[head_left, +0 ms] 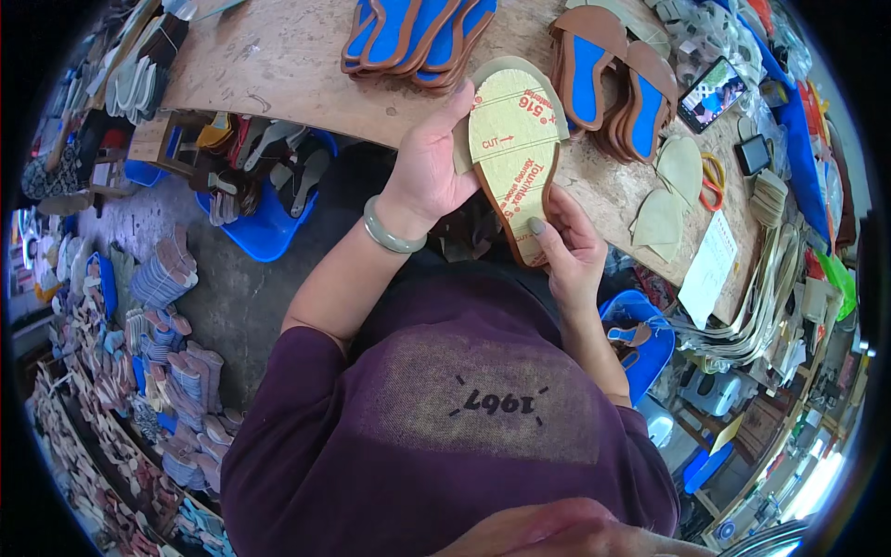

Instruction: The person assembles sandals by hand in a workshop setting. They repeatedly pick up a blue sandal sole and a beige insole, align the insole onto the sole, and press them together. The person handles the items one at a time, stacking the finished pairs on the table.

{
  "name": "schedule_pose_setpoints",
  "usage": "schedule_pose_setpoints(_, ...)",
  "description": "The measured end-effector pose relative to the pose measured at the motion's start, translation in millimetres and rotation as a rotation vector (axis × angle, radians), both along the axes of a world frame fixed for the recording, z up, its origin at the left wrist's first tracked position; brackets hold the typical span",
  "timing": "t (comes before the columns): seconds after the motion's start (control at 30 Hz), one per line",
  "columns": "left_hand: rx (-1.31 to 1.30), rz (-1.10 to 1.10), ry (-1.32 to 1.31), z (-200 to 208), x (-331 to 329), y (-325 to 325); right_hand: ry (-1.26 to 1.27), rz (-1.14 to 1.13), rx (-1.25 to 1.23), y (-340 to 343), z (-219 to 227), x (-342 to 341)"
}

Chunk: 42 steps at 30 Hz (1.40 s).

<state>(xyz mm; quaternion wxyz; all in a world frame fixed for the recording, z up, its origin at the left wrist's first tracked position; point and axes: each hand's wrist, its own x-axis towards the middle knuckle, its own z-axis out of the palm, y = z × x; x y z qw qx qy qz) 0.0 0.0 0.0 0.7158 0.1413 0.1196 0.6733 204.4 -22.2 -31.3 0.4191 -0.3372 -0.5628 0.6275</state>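
Between my hands is a shoe insole (513, 153), its pale yellow underside with red print facing me. A brown rim edges its narrow part, and a greyish-beige piece shows round the wide toe end. My left hand (430, 172) grips the toe end from the left, its thumb along the edge and the other fingers hidden behind. Lower down, my right hand (573, 246) pinches the narrow heel end with its thumb on the printed face. On the table beyond lie stacks of brown-edged insoles with blue middles (408, 42), and more with brown toe pieces (587, 79).
Right of the hands, the wooden table (269, 70) bears beige toe-shaped pieces (661, 223), scissors (712, 181), a phone (713, 93) and a paper sheet (708, 269). Blue bins (255, 237) stand below the table's edge. Heaps of shoe parts (176, 371) cover the floor at left.
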Motion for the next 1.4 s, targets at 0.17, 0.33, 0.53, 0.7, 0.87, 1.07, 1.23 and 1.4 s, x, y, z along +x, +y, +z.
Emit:
schedule_pose_setpoints(0.17,-0.028,0.012,0.017,0,12,3,0.040,-0.015,-0.029,5,-3,9)
schedule_pose_setpoints(0.33,-0.016,-0.011,0.037,0,11,4,0.061,-0.028,-0.048,3,-7,7)
schedule_pose_setpoints(0.53,-0.001,-0.012,0.049,0,12,4,0.039,-0.033,-0.056,2,-3,6)
schedule_pose_setpoints(0.7,0.003,-0.009,0.043,-2,12,2,0.033,-0.032,-0.056,2,-5,8)
schedule_pose_setpoints(0.87,0.006,-0.016,0.017,-3,10,2,0.030,-0.030,-0.045,1,-2,8)
schedule_pose_setpoints(1.07,-0.002,-0.017,0.011,-3,8,0,0.027,-0.023,-0.053,2,-4,8)
schedule_pose_setpoints(1.23,0.018,-0.007,0.025,1,10,-1,0.025,-0.034,-0.047,3,-6,9)
schedule_pose_setpoints(1.4,0.036,0.064,0.242,0,14,0,-0.049,-0.031,-0.051,0,-11,15)
